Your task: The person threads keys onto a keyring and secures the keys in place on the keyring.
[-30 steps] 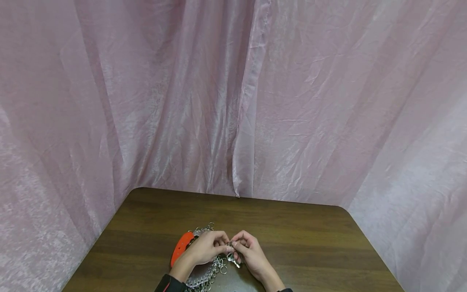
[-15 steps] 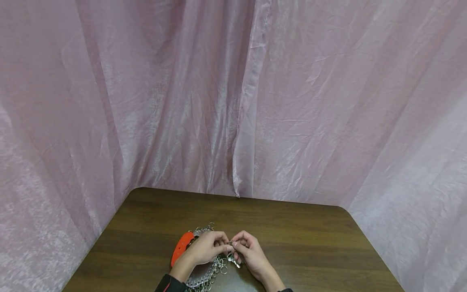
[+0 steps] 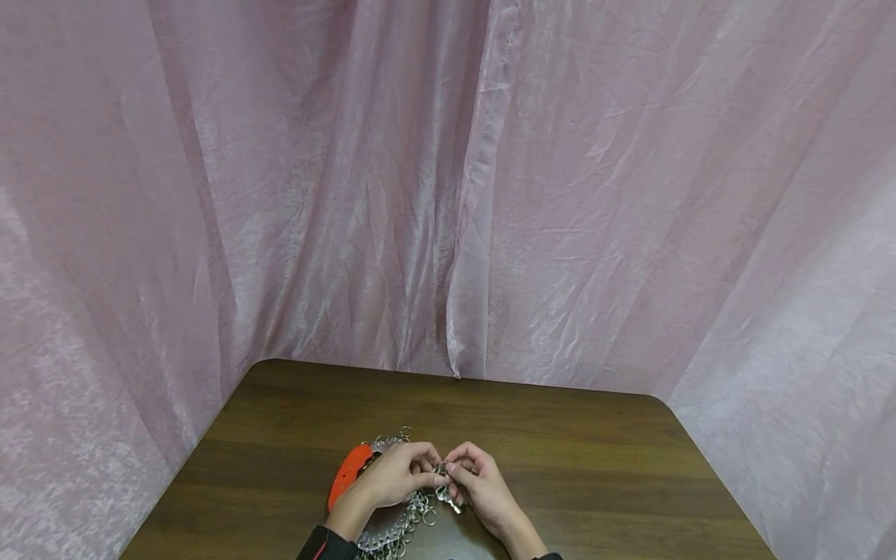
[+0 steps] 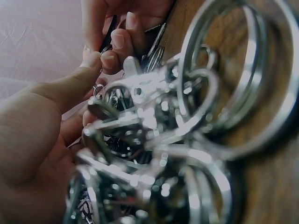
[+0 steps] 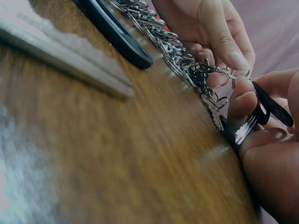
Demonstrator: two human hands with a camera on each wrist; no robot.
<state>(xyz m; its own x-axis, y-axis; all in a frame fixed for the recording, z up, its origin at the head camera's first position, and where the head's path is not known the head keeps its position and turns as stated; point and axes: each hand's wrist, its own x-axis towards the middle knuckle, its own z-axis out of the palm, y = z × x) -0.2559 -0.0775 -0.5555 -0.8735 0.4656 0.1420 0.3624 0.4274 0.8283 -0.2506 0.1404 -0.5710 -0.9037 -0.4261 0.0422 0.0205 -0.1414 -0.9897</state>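
Note:
My left hand (image 3: 400, 474) pinches a small metal ring (image 5: 239, 74) at the end of a swivel clasp (image 5: 212, 68) between thumb and fingers. Facing it, my right hand (image 3: 486, 494) holds a black-headed key (image 5: 273, 103) in its curled fingers, fingertips close to the ring. Below the fingertips in the head view hangs a silver key (image 3: 449, 498). Under my left forearm lies a curved clear piece (image 3: 381, 530), edged with many clasps and split rings (image 4: 238, 70) that loom blurred in the left wrist view. Where key and ring meet is partly hidden by fingers.
An orange-red curved piece (image 3: 348, 477) lies left of my left hand. Close to the right wrist camera are a large blurred key blade (image 5: 70, 51) and a black key head (image 5: 119, 38). The brown wooden table (image 3: 560, 451) ends at a pink curtain (image 3: 595, 194).
Both hands stay almost in place. My left thumb has shifted down slightly, and more of the metal between the fingertips shows now than half a second ago.

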